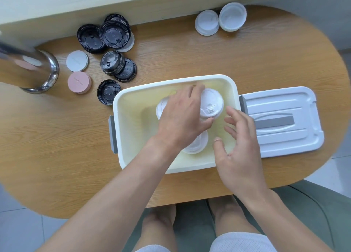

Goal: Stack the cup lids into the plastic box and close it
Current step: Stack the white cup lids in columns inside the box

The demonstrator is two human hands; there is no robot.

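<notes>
- Plastic box (121,107): open, at centre of the counter (190,58). Its box lid (284,135) lies flat just beside it at 3 o'clock, handle up.
- White cup lids (211,104): several inside the box, loosely overlapped rather than stacked; one more shows at 6 o'clock under the left wrist.
- Left hand (182,116): reaches into the box, palm down over the white lids, thumb against the rim of the right-most one. Whether the fingers pinch a lid cannot be told; they are hidden.
- Right hand (237,143): hovers over the box's 4 o'clock side, fingers spread and relaxed, holding nothing.
- Still outside: black cup lids (112,35) in loose piles at 10 to 11 o'clock, two white lid stacks (221,20) at 1 o'clock.
- Also present: pink disc (79,82) and white disc (77,60) at 9 o'clock, beside a metal cylinder (38,71).
- Judgement, step in hand: settling the white lids. Recommended practice: nest them rim over rim, same face up, in one upright column against a box wall, with the right hand steadying the column.
- Risk: loose, overlapped lids waste floor space and could foul the box lid on closing.
</notes>
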